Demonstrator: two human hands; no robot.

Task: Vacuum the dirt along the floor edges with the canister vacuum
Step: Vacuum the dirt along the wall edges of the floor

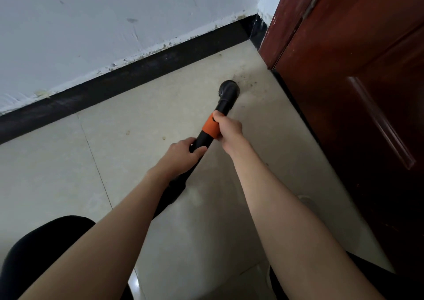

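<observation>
Near the corner where a white wall [114,24] is meeting a dark red wooden door [355,93], a person is holding a black vacuum wand [223,108] out over a pale tiled floor [57,173]. Its tube is running diagonally up from the lower middle of the view and ending in a round black brush nozzle [230,89], which is sitting on the floor just beside a scatter of dark dirt specks [249,84] near the door's bottom edge. A bright orange collar [210,127] is ringing the tube partway along. The right hand [229,131] is gripping the wand at this collar, fingers curling around it. The left hand [182,151] is gripping the black tube just below, thumb and fingers wrapping around it. A black skirting board [126,79] is running along the foot of the wall, with chipped paint above it. Both forearms are bare, and dark-clothed knees are showing at the bottom corners
</observation>
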